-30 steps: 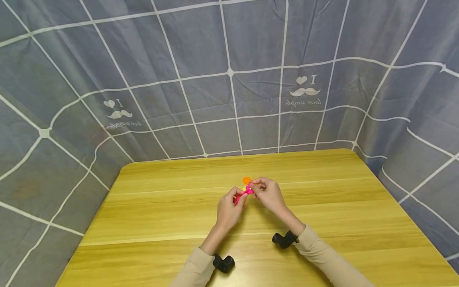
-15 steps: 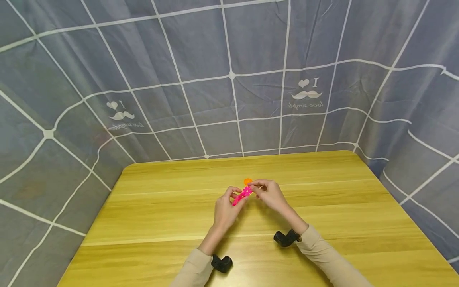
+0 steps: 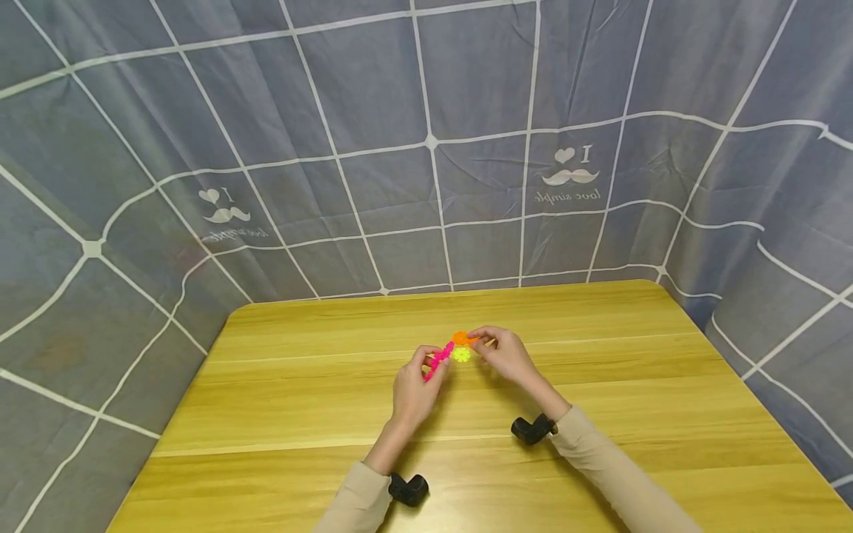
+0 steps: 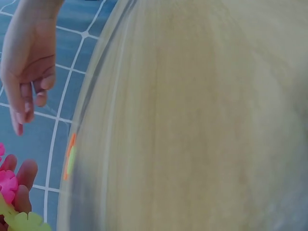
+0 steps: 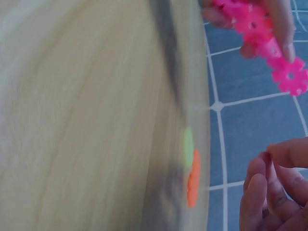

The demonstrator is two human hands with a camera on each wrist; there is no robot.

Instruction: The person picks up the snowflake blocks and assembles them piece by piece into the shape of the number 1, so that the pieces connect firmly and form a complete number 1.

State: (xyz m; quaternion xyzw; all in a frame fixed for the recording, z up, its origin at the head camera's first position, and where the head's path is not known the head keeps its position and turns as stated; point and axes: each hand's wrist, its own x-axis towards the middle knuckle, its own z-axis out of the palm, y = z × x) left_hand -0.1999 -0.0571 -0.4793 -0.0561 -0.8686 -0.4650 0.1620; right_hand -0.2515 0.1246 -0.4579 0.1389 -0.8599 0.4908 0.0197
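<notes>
My left hand pinches a chain of joined pink flower-shaped plastic discs. In the right wrist view the pink chain slants across the left hand's fingers. A yellow disc shows beside the pink ones at the left hand in the left wrist view. My right hand hovers by the orange discs; its thumb and fingers are bent loosely and nothing shows between them in the right wrist view. A yellow-green disc lies on the table just in front of the orange ones.
The wood-grain table has its far edge behind the discs. A grey curtain with white lines surrounds the table at the back and sides. Black wrist cameras sit on both wrists.
The right hand has come off the pink chain and moved toward the orange discs. The left hand has drawn the chain a little left and nearer, uncovering the yellow-green disc.
</notes>
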